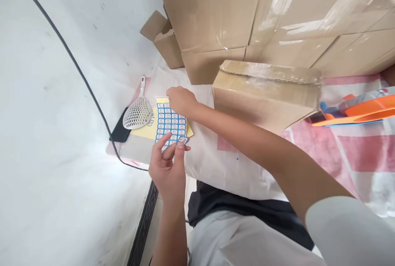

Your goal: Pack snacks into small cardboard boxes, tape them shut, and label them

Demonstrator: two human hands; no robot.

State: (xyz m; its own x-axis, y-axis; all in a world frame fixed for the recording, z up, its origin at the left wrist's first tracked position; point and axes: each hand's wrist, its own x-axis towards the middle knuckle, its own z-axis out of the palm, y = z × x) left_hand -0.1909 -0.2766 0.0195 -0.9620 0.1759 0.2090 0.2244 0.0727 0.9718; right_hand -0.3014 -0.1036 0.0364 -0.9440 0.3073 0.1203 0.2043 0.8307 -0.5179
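Observation:
A sheet of small blue stickers (169,121) lies on a yellow backing sheet (145,129) on a white cloth. My right hand (180,99) rests closed on the sheet's far edge, pressing it down. My left hand (168,167) is at the near edge and pinches one blue sticker (182,139) between thumb and forefinger, lifted at the sheet's near right corner. A white perforated scoop (138,112) lies just left of the sheets, partly on a black phone (119,132).
A sealed cardboard box (265,93) lies right of my right hand, with a wrapped stack of cartons (247,15) behind. Orange and blue plastic pieces (358,112) lie at far right. A black cable (77,68) runs along the white wall on the left.

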